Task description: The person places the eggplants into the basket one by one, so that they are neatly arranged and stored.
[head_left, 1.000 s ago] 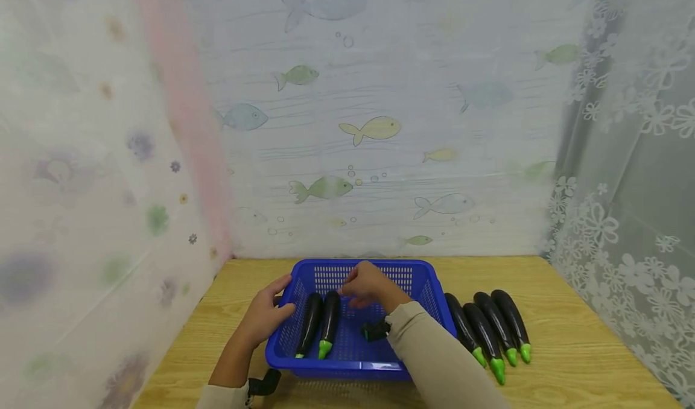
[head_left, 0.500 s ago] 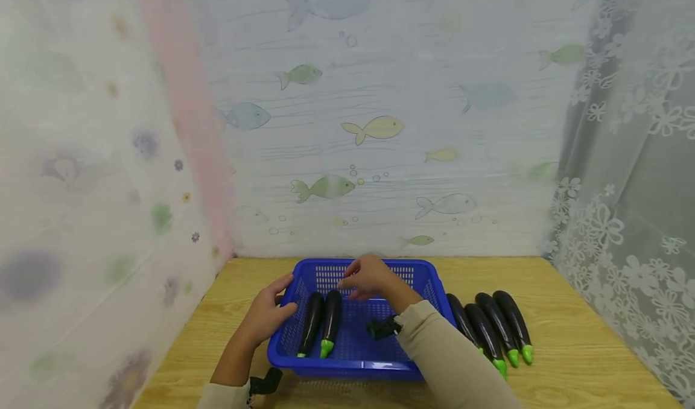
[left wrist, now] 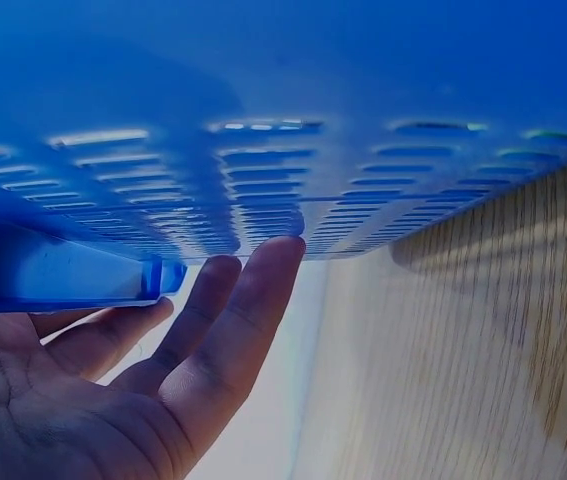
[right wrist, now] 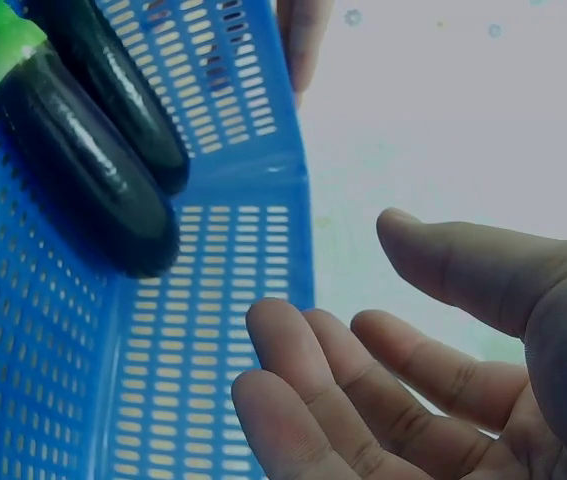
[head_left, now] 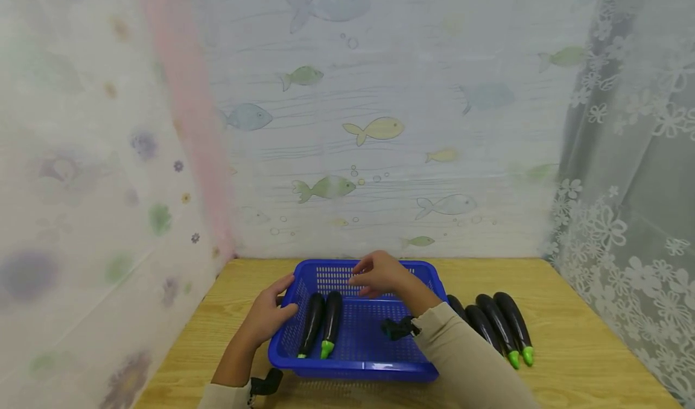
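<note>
A blue plastic basket (head_left: 361, 365) with slotted walls sits on the wooden table. My left hand (head_left: 266, 313) holds its left rim, thumb over the edge and fingers along the outside wall; in the left wrist view those fingers (left wrist: 253, 320) lie against the slots. Two dark eggplants with green caps lie side by side in the basket's left half: the outer eggplant (head_left: 312, 324) and the inner eggplant (head_left: 332, 324). Above the back part of the basket, right of them, my right hand (head_left: 382, 274) hovers empty, its fingers loosely bent and apart from the thumb.
On the table (head_left: 575, 336), right of the basket, several more eggplants (head_left: 511, 318) lie in a row, partly hidden by my right sleeve (head_left: 472, 355). A fish-patterned curtain (head_left: 380, 155) stands behind the table, with more curtains at both sides.
My right hand has moved up and to the right, away from the inner eggplant, and its fingers have spread. The left hand stays at the basket's rim.
</note>
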Motion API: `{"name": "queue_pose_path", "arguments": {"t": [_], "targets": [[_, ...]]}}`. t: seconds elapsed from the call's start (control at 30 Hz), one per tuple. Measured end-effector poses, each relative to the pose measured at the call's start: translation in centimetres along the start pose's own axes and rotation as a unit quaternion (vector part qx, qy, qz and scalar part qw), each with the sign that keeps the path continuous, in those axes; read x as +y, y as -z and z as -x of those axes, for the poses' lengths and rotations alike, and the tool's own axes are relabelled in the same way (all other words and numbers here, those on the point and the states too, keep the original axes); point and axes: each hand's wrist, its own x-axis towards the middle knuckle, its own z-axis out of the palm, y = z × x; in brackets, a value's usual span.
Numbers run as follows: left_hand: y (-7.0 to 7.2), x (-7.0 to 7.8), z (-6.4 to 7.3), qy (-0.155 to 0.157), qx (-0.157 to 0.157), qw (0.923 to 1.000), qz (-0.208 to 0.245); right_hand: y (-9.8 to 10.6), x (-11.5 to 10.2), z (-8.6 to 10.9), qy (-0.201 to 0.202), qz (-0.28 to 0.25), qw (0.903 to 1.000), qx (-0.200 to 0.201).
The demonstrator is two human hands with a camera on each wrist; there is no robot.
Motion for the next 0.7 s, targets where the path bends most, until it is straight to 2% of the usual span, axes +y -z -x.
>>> {"name": "queue_pose_path", "arguments": {"t": [0.1,0.33,0.7], "targets": [[0.0,0.0,0.0,-0.005,-0.003,1.0000,0.005,0.5,0.2,0.4,0.006,0.003,1.0000,0.004],[0.1,0.2,0.1,-0.005,-0.005,1.0000,0.007,1.5,0.6,1.4,0.015,0.047,0.9988,0.007],[0.1,0.3,0.0,-0.001,-0.005,1.0000,0.008,3.4,1.2,2.7,0.032,0.043,0.9984,0.016]]}}
